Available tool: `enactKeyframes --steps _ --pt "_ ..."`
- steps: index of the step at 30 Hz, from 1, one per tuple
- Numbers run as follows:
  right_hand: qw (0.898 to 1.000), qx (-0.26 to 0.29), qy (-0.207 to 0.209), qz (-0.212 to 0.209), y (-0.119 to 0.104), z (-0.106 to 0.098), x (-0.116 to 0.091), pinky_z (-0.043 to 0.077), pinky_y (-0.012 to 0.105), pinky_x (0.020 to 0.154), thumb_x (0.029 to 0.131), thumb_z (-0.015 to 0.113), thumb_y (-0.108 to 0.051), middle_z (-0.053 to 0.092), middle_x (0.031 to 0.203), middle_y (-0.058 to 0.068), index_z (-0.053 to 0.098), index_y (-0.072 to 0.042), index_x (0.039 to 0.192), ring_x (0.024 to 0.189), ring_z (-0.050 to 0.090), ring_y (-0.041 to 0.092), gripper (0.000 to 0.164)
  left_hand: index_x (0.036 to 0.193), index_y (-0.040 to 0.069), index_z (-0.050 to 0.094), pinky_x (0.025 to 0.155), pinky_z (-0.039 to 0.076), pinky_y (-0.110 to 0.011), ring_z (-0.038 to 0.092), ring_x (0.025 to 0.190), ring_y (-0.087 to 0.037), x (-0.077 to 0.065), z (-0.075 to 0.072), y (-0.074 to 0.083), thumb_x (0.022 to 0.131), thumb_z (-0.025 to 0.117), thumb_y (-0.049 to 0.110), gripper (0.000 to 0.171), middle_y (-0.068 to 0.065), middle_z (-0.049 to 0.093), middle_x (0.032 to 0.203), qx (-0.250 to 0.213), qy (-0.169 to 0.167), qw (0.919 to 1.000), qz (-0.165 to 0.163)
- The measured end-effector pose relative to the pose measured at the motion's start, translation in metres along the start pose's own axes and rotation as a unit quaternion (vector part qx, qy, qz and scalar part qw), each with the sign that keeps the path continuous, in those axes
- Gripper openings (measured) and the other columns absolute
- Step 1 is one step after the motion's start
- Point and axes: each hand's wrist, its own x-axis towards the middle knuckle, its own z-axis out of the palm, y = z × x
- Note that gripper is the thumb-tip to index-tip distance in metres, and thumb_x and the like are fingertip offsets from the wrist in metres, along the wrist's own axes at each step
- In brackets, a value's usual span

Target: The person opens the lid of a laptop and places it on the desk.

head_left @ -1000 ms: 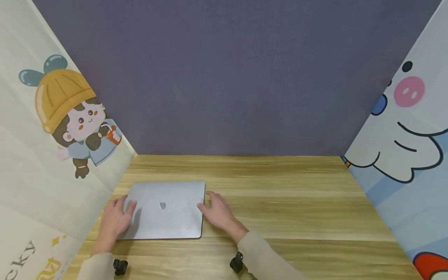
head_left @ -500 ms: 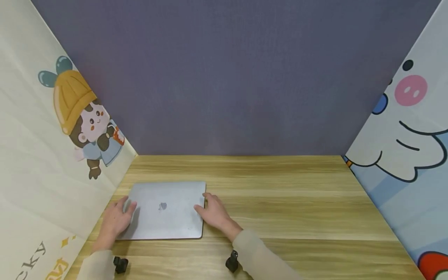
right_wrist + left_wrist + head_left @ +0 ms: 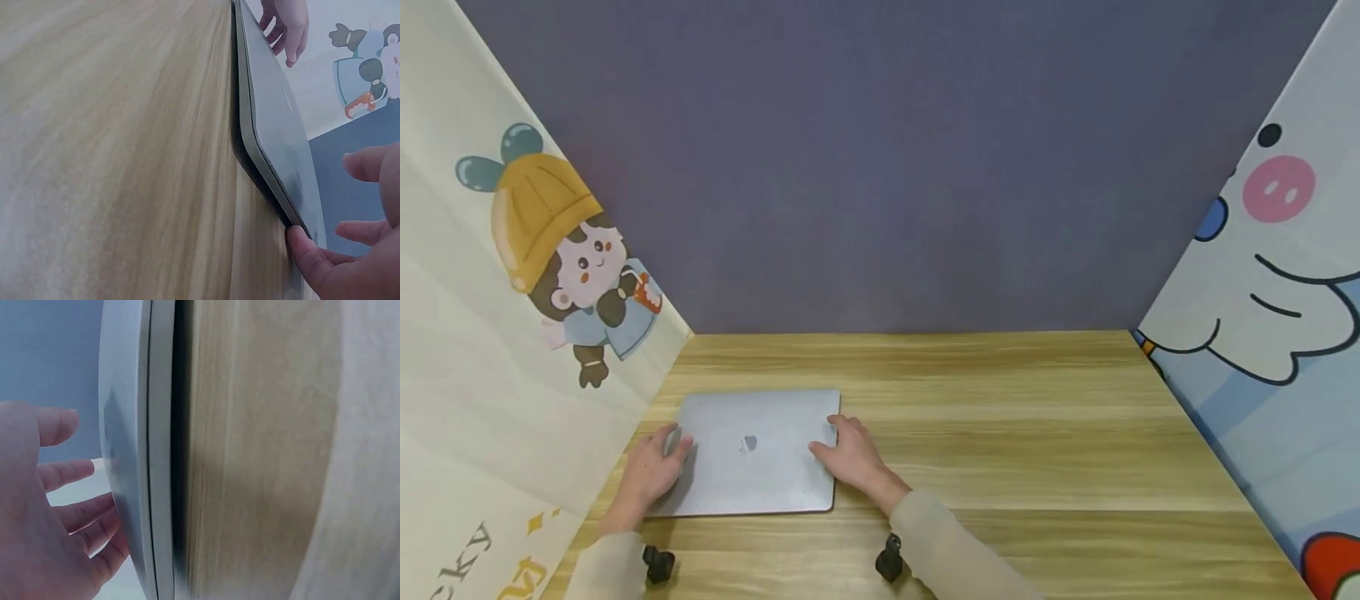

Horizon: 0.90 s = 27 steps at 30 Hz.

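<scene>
A closed silver laptop [image 3: 775, 479] lies flat on the left part of the wooden table, its lid up. My left hand [image 3: 649, 471] is at the laptop's left edge; in the left wrist view its fingers [image 3: 87, 512] are loosely spread against or just beside the casing, the thumb raised apart. At the right edge is my right hand [image 3: 856, 458]. In the right wrist view one fingertip [image 3: 299, 240] touches the laptop's side near the table, while the thumb stands clear above the lid. Neither hand pinches the laptop.
The wooden table [image 3: 1022, 450] stretches to the right of the laptop. A dark grey panel [image 3: 880, 167] closes off the back. Printed cloth walls stand on the left [image 3: 445, 350] and right [image 3: 1225, 333]. Small black cameras hang at both wrists.
My right hand has shifted slightly left, its thumb now further over the lid and its fingers at the right edge. My left hand and the laptop have hardly moved.
</scene>
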Motion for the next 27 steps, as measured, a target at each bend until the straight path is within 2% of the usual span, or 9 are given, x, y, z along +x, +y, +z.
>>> enactKeyframes --steps 6,10,13,21,27 --pt "1.000 -0.009 0.004 -0.002 -0.003 0.004 0.002 0.051 0.047 0.097 0.091 0.074 -0.032 0.057 0.120 0.018 0.056 0.004 0.139 0.108 0.057 0.030 0.062 0.145 -0.015 0.036 0.111 0.026 -0.071 0.028 0.135 -0.062 0.004 -0.002 -0.004 0.106 0.045 0.032 0.062 -0.045 0.031 0.146 -0.009 -0.007 0.9999 0.004" --pt "1.000 -0.009 0.009 0.004 -0.004 0.005 0.001 0.051 0.047 0.094 0.088 0.077 -0.030 0.055 0.116 0.016 0.057 0.004 0.137 0.104 0.055 0.029 0.063 0.142 -0.015 0.041 0.110 0.029 -0.070 0.032 0.134 -0.061 0.009 -0.004 -0.005 0.104 0.050 0.025 0.056 -0.044 0.035 0.145 -0.015 -0.008 0.9997 0.015" --pt "1.000 -0.013 0.015 0.006 -0.004 0.006 0.002 0.051 0.046 0.093 0.087 0.078 -0.029 0.053 0.115 0.016 0.058 0.004 0.136 0.103 0.053 0.029 0.063 0.141 -0.015 0.043 0.109 0.030 -0.070 0.033 0.133 -0.061 0.013 -0.005 -0.006 0.102 0.052 0.020 0.053 -0.044 0.036 0.144 -0.020 -0.012 0.9996 0.018" --pt "0.999 -0.039 0.020 0.015 -0.005 0.010 0.002 0.050 0.045 0.095 0.084 0.081 -0.027 0.052 0.119 0.018 0.060 0.003 0.134 0.108 0.052 0.031 0.062 0.144 -0.012 0.040 0.107 0.032 -0.071 0.034 0.132 -0.060 0.015 -0.005 -0.010 0.095 0.055 0.014 0.058 -0.042 0.034 0.143 -0.027 -0.030 0.9992 0.000" --pt "0.998 -0.060 0.015 0.013 -0.006 0.011 0.005 0.047 0.047 0.097 0.081 0.079 -0.020 0.049 0.122 0.020 0.060 0.004 0.134 0.110 0.050 0.033 0.061 0.143 -0.013 0.042 0.105 0.034 -0.071 0.037 0.128 -0.060 0.017 -0.007 -0.007 0.093 0.057 0.014 0.059 -0.043 0.035 0.140 -0.024 -0.022 0.9995 0.000"
